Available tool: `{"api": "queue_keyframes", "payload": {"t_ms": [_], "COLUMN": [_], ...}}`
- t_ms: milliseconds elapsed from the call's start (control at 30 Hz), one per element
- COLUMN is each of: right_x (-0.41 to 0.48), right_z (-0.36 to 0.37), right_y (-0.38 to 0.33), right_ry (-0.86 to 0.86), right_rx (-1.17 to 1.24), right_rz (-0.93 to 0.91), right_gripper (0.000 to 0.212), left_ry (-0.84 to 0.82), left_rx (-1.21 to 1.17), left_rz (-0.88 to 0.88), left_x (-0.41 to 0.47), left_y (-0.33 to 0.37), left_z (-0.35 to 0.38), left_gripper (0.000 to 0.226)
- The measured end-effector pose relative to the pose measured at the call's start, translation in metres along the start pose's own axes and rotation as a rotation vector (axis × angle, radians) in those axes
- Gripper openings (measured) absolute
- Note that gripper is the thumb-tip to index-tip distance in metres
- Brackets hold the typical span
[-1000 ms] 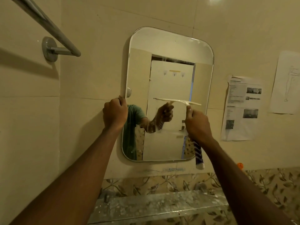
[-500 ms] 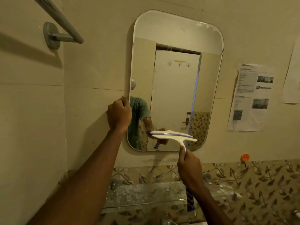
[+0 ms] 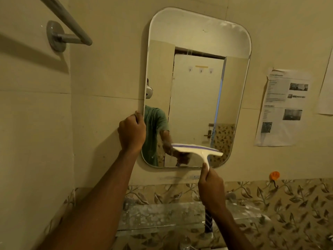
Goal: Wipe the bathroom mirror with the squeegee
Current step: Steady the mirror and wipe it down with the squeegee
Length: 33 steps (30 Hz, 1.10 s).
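A rounded rectangular mirror (image 3: pixel 196 37) hangs on the beige tiled wall, reflecting a door and part of a person. My left hand (image 3: pixel 132 131) grips the mirror's left edge, low down. My right hand (image 3: pixel 211 188) is closed around the handle of a white squeegee (image 3: pixel 197 149) with a purple stripe along its blade. The blade lies roughly level in front of the mirror's lower part, near its bottom edge. Whether the blade touches the glass I cannot tell.
A metal towel bar (image 3: pixel 66 20) juts from the wall at upper left. Printed sheets (image 3: pixel 282 107) are stuck to the wall right of the mirror. An orange hook (image 3: pixel 274 175) sits below them. A glass shelf (image 3: pixel 162 217) runs under the mirror, above leaf-patterned tiles.
My right hand has drawn the squeegee down the mirror from mid-height to near the bottom edge. My left hand has stayed on the mirror's left edge. The view has shifted slightly.
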State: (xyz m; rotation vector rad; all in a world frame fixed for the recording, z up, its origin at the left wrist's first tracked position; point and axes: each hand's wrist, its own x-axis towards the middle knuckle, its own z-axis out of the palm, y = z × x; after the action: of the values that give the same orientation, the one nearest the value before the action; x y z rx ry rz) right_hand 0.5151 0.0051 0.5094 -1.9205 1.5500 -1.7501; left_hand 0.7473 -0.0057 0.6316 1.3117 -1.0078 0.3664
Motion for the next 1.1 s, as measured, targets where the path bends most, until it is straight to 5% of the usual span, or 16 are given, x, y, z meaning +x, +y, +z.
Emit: {"api": "queue_keyframes", "payload": {"t_ms": [367, 667, 1100], "right_x": [0.054, -0.024, 0.014], "right_z": [-0.028, 0.008, -0.001], "right_y": [-0.036, 0.028, -0.003], "right_ry": [0.055, -0.058, 0.039], "right_rx": [0.004, -0.042, 0.001], "right_rz": [-0.084, 0.057, -0.082], "right_gripper": [0.049, 0.037, 0.039], "left_ry": [-0.046, -0.038, -0.038], "left_rx": [0.02, 0.015, 0.018], "left_rz": [0.0, -0.004, -0.002], "left_x": [-0.02, -0.021, -0.021], "left_y": [-0.013, -0.012, -0.012], "left_z": [-0.004, -0.003, -0.002], "left_gripper": [0.046, 0.044, 0.045]}}
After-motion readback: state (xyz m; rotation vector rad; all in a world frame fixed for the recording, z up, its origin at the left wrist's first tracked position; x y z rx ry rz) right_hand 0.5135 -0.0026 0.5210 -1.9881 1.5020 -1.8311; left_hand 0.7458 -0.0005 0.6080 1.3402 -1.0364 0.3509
